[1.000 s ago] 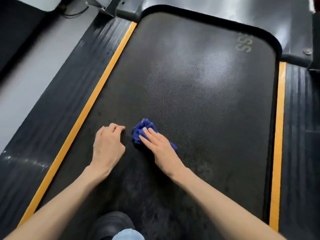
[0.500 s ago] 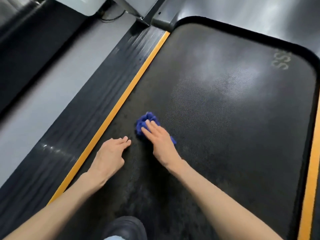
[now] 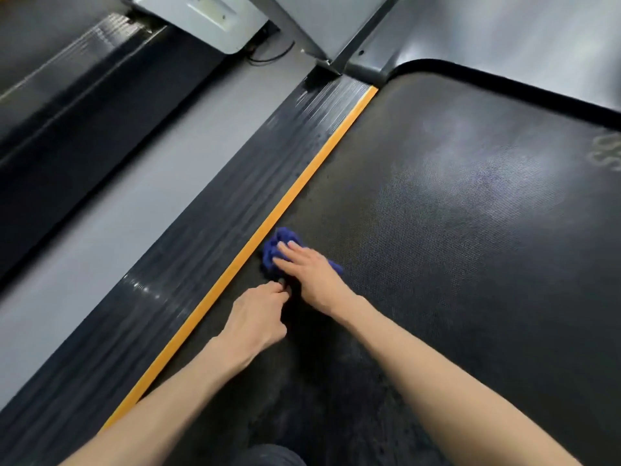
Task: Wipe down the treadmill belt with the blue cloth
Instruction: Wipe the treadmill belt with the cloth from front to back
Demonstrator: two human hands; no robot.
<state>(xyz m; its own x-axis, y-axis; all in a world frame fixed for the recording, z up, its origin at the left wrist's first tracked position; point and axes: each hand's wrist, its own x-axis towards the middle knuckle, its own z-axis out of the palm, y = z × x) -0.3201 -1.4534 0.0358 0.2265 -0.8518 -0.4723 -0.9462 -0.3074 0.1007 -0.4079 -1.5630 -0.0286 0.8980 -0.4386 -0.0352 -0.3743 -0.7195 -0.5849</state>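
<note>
The right hand [image 3: 312, 274] presses flat on the blue cloth [image 3: 281, 239], which sticks out beyond its fingertips on the treadmill belt [image 3: 453, 247]; the left hand [image 3: 258, 317] rests curled and empty, and the pale lettering [image 3: 605, 156] is too blurred to read.

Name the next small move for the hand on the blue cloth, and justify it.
Probably sweep the blue cloth rightward across the belt: the right hand presses it flat beside the orange strip, and most belt lies to its right.

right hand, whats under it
A bunched blue cloth lies under the right hand, pressed flat-fingered onto the black textured treadmill belt. Only its edges show; the hand covers its middle and the belt beneath.
</note>
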